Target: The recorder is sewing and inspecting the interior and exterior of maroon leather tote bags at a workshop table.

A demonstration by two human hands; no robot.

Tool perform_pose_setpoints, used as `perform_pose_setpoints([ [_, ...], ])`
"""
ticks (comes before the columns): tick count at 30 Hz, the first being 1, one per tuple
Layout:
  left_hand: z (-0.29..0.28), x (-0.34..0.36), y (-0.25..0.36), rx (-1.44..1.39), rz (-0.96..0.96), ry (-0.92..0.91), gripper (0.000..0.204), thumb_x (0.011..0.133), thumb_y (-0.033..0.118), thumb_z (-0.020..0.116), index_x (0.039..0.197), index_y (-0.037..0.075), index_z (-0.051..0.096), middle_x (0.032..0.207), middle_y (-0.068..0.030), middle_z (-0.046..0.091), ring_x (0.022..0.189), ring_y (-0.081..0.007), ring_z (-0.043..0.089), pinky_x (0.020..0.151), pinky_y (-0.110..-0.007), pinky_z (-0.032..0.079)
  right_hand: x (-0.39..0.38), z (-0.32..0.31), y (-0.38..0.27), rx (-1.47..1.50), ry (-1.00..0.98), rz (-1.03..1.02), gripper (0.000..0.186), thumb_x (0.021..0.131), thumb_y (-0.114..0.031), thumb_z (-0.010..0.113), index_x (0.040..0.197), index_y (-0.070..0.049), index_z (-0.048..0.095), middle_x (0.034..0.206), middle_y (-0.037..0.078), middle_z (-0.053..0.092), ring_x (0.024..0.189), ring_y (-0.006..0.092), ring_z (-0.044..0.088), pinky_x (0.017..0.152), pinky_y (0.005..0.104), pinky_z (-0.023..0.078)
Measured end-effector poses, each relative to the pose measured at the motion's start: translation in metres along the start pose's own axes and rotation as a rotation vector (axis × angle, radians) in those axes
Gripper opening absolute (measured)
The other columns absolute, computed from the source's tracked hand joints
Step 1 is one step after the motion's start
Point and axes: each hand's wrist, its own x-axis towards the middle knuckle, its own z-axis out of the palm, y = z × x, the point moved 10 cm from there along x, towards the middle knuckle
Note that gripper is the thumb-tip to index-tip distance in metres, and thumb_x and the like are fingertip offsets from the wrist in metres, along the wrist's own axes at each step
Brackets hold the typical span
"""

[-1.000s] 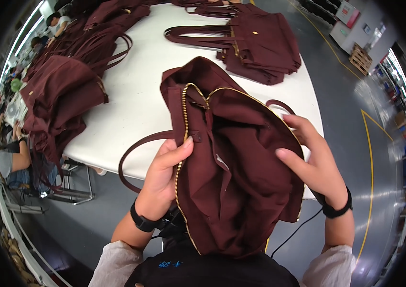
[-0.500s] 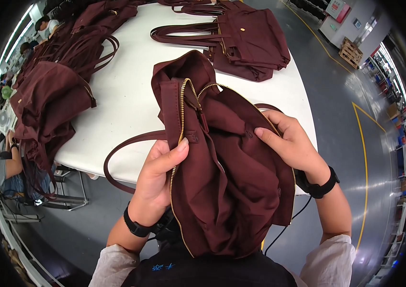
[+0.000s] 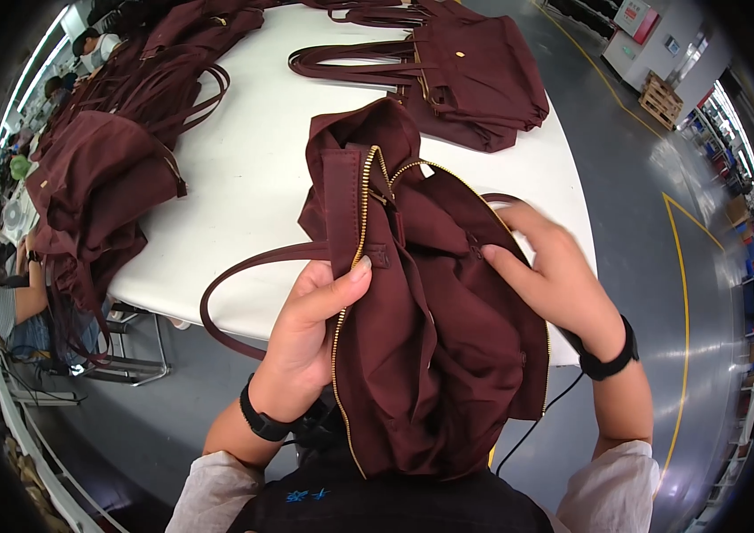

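A dark maroon fabric handbag (image 3: 395,355) hangs in front of me, its top gaping and its inner lining showing. Gold zipper teeth (image 3: 339,355) run down both edges of the mouth. My left hand (image 3: 310,311) pinches the left edge, thumb over the zipper beside a small stitched tab. On the opposite edge, my right hand (image 3: 546,271) grips the bag, thumb on the inside, fingers behind the fabric and slightly blurred. One thin strap (image 3: 226,293) loops out on the left, and part of another shows behind my right hand. The zipper's pull end lies near the top fold.
Beneath the bag is a white table (image 3: 244,178). Folded maroon bags (image 3: 484,71) lie at its far right, and a heap of more bags (image 3: 102,169) covers its left side. People sit beyond the left edge. A wooden pallet (image 3: 661,99) stands on the grey floor (image 3: 626,204).
The bag and my left hand have shifted slightly right in the picture. My right hand has moved a little right and down along the edge, its fingers now blurred.
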Motion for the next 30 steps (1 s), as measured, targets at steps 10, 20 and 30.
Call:
perform_pose_setpoints([
  [10, 0.004, -0.002, -0.002, -0.008, 0.011, 0.034, 0.023, 0.088, 0.008, 0.057, 0.110, -0.001, 0.056, 0.102, -0.0095, 0.064, 0.089, -0.0154, 0.064, 0.082, -0.028, 0.053, -0.017, 0.008, -0.085, 0.057, 0.107, -0.468, 0.010, 0.075, 0.000, 0.065, 0.084, -0.001, 0.063, 0.074, 0.007, 0.060, 0.065, 0.0185, 0.059, 0.059, 0.0273, 0.048],
  [20, 0.004, -0.003, -0.004, -0.002, 0.035, 0.010, 0.028, 0.088, 0.005, 0.055, 0.115, 0.002, 0.054, 0.107, -0.0081, 0.062, 0.095, -0.0156, 0.062, 0.086, -0.029, 0.051, 0.008, 0.032, -0.056, 0.490, 0.006, -0.040, 0.013, 0.079, -0.007, 0.067, 0.083, 0.005, 0.065, 0.070, 0.003, 0.064, 0.064, 0.0038, 0.057, 0.058, 0.0185, 0.047],
  [30, 0.005, -0.003, -0.001, 0.088, 0.032, -0.011, 0.030, 0.087, 0.006, 0.057, 0.117, 0.003, 0.053, 0.108, -0.0060, 0.061, 0.096, -0.0133, 0.061, 0.086, -0.028, 0.050, 0.012, 0.033, -0.056, 0.533, -0.025, -0.013, 0.014, 0.078, -0.007, 0.066, 0.081, 0.006, 0.066, 0.071, 0.007, 0.066, 0.064, 0.0064, 0.060, 0.058, 0.0197, 0.048],
])
